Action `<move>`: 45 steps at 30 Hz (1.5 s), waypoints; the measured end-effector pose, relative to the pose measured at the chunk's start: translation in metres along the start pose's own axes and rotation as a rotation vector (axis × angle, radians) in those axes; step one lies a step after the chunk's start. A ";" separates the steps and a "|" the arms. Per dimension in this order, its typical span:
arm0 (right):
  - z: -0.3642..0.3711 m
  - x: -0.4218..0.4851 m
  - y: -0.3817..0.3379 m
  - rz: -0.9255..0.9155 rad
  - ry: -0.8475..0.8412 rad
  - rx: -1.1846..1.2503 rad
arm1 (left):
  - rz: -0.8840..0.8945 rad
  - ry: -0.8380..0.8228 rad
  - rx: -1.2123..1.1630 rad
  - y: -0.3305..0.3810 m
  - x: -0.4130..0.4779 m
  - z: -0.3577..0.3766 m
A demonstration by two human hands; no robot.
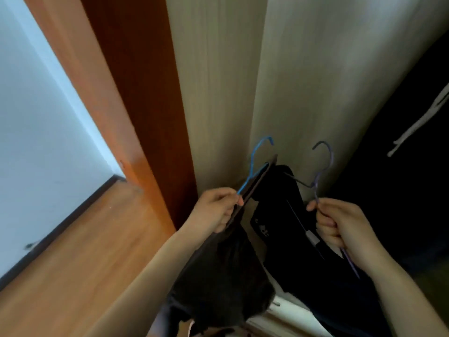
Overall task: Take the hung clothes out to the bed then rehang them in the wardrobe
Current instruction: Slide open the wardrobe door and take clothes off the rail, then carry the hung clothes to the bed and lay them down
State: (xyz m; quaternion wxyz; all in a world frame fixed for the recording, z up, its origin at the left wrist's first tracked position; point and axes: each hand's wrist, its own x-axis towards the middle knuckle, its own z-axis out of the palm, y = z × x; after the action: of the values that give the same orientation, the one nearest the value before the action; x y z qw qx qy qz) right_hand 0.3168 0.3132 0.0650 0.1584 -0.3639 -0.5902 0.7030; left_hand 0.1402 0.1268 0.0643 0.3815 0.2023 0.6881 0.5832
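My left hand (218, 209) grips a blue wire hanger (255, 161) with a dark brownish garment (218, 276) draped below it. My right hand (340, 224) grips a purple wire hanger (323, 166) carrying a black garment (291, 227) with a small white tag. Both hooks point up, in front of the pale wardrobe panel (303, 81). The two hangers are held apart, side by side.
A brown wooden wardrobe side (136, 93) stands to the left, beside a white wall (36, 117) and orange wood floor (80, 251). At the right, the dark wardrobe interior (413, 166) shows a dark garment with a pale strap (418, 122).
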 end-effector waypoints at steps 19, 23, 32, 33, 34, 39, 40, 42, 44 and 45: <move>0.123 -0.045 0.157 0.464 -0.883 -0.545 | -0.368 0.695 -0.105 -0.204 -0.251 -0.039; 0.190 -0.055 0.151 0.425 -1.039 -0.571 | -0.346 1.010 -0.310 -0.218 -0.294 -0.061; 0.388 -0.054 0.153 0.240 -1.234 -0.556 | -0.147 1.504 -0.647 -0.240 -0.347 -0.165; 0.413 -0.053 0.154 0.220 -1.253 -0.557 | -0.128 1.537 -0.661 -0.241 -0.348 -0.185; 0.439 -0.053 0.154 0.192 -1.271 -0.564 | -0.116 1.571 -0.669 -0.240 -0.348 -0.208; 0.555 -0.058 0.137 0.071 -1.339 -0.580 | -0.059 1.703 -0.685 -0.221 -0.363 -0.318; 0.577 -0.058 0.133 0.056 -1.346 -0.576 | -0.052 1.725 -0.678 -0.219 -0.369 -0.337; 0.621 -0.058 0.127 0.028 -1.376 -0.578 | -0.052 1.768 -0.675 -0.217 -0.377 -0.368; 0.670 -0.055 0.126 -0.003 -1.428 -0.598 | -0.071 1.826 -0.686 -0.222 -0.381 -0.397; 0.695 -0.052 0.127 -0.012 -1.452 -0.608 | -0.083 1.866 -0.697 -0.226 -0.382 -0.410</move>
State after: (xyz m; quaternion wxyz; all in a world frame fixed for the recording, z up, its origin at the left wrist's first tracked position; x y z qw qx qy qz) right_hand -0.1071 -0.2495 -0.0109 -0.3693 0.1622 -0.7145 0.5717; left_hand 0.1052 -0.4695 -0.0292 -0.2539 -0.4845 0.5094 0.6643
